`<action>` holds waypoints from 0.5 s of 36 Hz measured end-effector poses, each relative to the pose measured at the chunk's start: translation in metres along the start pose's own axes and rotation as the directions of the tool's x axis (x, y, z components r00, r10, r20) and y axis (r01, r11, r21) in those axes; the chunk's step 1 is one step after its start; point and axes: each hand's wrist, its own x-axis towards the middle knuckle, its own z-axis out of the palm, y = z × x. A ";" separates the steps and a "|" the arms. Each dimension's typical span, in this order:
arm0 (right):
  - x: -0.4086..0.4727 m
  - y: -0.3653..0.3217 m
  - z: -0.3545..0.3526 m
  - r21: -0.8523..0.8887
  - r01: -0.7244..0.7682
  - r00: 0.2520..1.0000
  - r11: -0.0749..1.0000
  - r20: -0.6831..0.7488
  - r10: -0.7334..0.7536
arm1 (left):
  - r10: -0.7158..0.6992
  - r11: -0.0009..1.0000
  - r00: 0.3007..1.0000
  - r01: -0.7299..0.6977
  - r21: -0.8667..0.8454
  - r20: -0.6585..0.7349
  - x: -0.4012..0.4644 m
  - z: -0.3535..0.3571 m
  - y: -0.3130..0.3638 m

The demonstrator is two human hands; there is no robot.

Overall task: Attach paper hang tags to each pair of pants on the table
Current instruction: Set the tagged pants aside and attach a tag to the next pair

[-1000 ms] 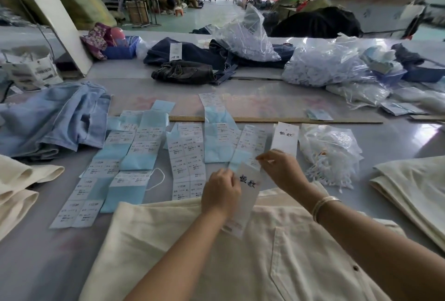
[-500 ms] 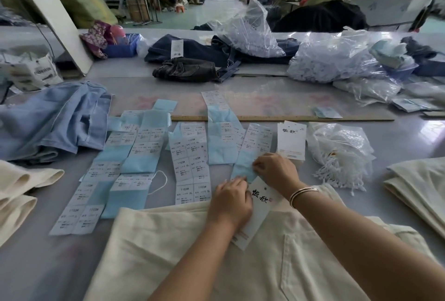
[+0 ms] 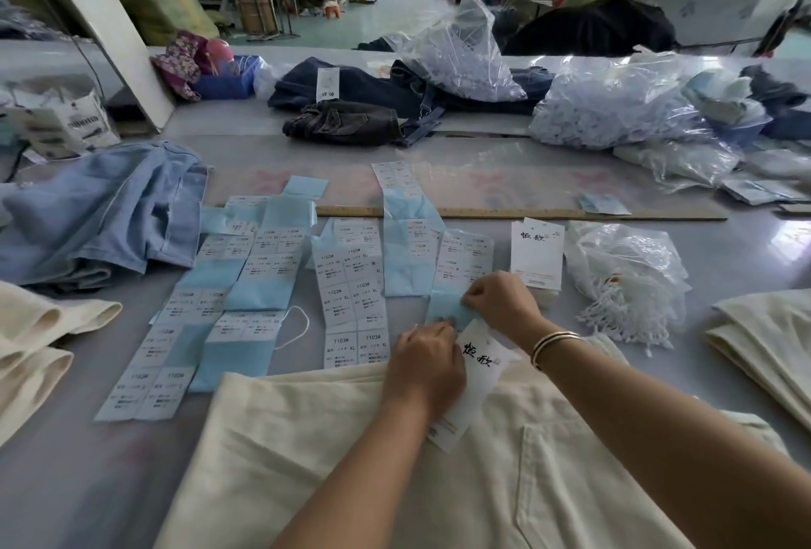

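Step in hand: labelling. The left hand (image 3: 423, 366) holds the white paper hang tag (image 3: 476, 381) at lower centre, on the cream cotton pants (image 3: 351, 460). The right hand (image 3: 500, 302) pinches a blue-backed sticker sheet (image 3: 447, 307). Next, probably: peel one sticker and press it squarely onto the tag.
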 end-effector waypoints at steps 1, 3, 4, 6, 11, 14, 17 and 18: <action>0.004 -0.002 -0.002 0.054 -0.029 0.999 0.998 0.034 0.028 | -0.003 1.000 1.000 0.003 0.018 0.005 0.000 0.000 0.000; 0.012 -0.004 -0.010 0.164 -0.110 0.989 0.980 0.120 0.091 | -0.007 1.000 1.000 0.006 0.031 0.012 0.000 0.001 0.000; 0.015 -0.004 -0.015 0.239 -0.159 0.981 0.958 0.150 0.126 | -0.005 1.000 1.000 0.005 0.026 0.011 -0.001 0.001 0.000; 0.021 -0.002 -0.031 0.450 -0.240 0.969 0.860 0.155 0.190 | -0.002 1.000 1.000 0.002 0.004 0.008 -0.002 0.001 0.000; 0.027 0.007 -0.069 0.617 -0.198 0.974 0.761 0.037 0.223 | 0.002 0.998 1.000 -0.001 -0.057 0.011 -0.002 0.001 -0.002; 0.019 0.011 -0.061 0.385 -0.141 0.990 0.912 0.034 0.139 | 0.015 0.993 1.000 -0.018 -0.117 -0.021 -0.001 -0.001 -0.004; 0.009 0.011 -0.040 0.231 -0.047 0.996 0.972 0.079 0.030 | 0.029 0.991 0.996 -0.041 -0.129 -0.089 -0.002 -0.003 -0.004; 0.006 0.011 -0.034 0.216 -0.040 0.994 0.976 0.104 0.017 | 0.031 0.991 0.995 -0.043 -0.130 -0.094 -0.003 -0.004 -0.003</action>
